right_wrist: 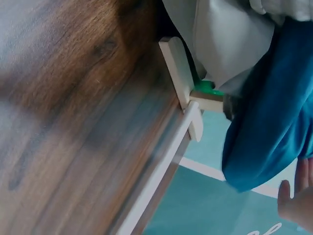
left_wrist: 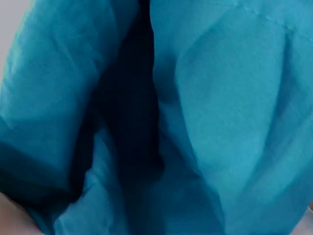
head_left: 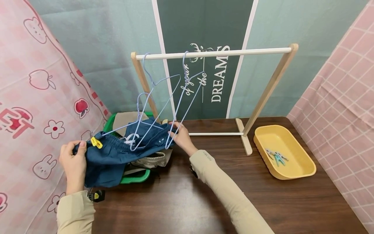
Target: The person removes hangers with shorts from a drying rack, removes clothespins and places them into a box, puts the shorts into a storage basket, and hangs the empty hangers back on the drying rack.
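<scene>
Blue shorts (head_left: 105, 159) are stretched between the two hands at the left of the head view. A lilac wire hanger (head_left: 138, 109) sits at their waistband, its hook upright. The left hand (head_left: 73, 161) grips the left end of the waistband, beside a yellow clothespin (head_left: 96, 142) clipped there. At the other end, the right hand (head_left: 181, 138) pinches the waistband, behind a hanging hanger's wire. Blue cloth (left_wrist: 234, 98) fills most of the left wrist view. In the right wrist view the right hand (right_wrist: 299, 203) shows partly, at the edge of the shorts (right_wrist: 274, 122).
A wooden rack with a white rail (head_left: 233, 52) carries two lilac hangers (head_left: 179, 75) in front of the shorts. Under the shorts, a green basket (head_left: 137, 178) holds grey and beige clothes (head_left: 152, 160). A yellow bin (head_left: 295, 162) at right contains several clothespins (head_left: 277, 157).
</scene>
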The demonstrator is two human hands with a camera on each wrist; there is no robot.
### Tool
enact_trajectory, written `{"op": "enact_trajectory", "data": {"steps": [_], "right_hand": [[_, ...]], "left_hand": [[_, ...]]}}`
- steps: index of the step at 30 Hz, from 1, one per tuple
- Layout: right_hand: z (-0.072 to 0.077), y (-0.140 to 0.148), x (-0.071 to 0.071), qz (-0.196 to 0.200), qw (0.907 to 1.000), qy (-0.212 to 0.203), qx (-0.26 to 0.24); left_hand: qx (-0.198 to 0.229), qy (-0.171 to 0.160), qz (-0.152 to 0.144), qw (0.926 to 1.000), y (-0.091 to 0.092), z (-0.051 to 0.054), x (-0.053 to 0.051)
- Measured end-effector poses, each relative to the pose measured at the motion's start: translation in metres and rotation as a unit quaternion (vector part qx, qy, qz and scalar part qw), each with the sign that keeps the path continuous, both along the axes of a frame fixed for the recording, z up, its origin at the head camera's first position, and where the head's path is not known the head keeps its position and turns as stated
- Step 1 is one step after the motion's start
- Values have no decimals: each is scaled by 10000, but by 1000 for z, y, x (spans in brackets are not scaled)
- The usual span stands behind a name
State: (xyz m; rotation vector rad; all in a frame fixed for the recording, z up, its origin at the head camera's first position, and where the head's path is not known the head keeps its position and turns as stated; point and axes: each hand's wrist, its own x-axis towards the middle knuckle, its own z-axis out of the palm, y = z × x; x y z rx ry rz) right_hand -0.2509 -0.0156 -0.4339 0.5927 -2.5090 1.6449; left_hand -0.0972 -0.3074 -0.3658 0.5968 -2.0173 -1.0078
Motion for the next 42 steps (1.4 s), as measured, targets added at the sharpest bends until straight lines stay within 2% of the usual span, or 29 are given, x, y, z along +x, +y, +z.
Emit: {"op": "enact_trajectory", "data": {"steps": [3,7,10,16,20,22,27,30,33,36,42], "right_hand": [[1,-4,4,-15,9977,669,-49],[2,-10,10,-97,9895,1436,-121],[3,-15,16,-143,9836,1795,-80],[7,-24,30,-209,9741,2217,381],[10,-28,40,50,9674,2397,822],[13,-31,45,223,9604,2609,949],[20,-44,55,513,9353,3400,834],[27,-51,63,666,9274,3589,813],[35,-57,71,863,9253,3582,895],[44,-63,77,972,9163,3794,837],[64,-76,85,1166,8961,4168,984]], "left_hand": [[43,-13,53,10000,1,1,0],[129,-143,104,9998,0,1,-1],[195,-210,106,9995,0,1,-1],[242,-172,123,9995,1,2,1],[189,-167,136,9996,3,3,1],[167,-173,155,9996,3,3,1],[143,-237,115,9995,3,4,2],[196,-340,68,9992,3,5,2],[218,-468,9,9987,3,7,2],[206,-569,-47,9982,4,9,3],[222,-447,-52,9987,5,12,4]]}}
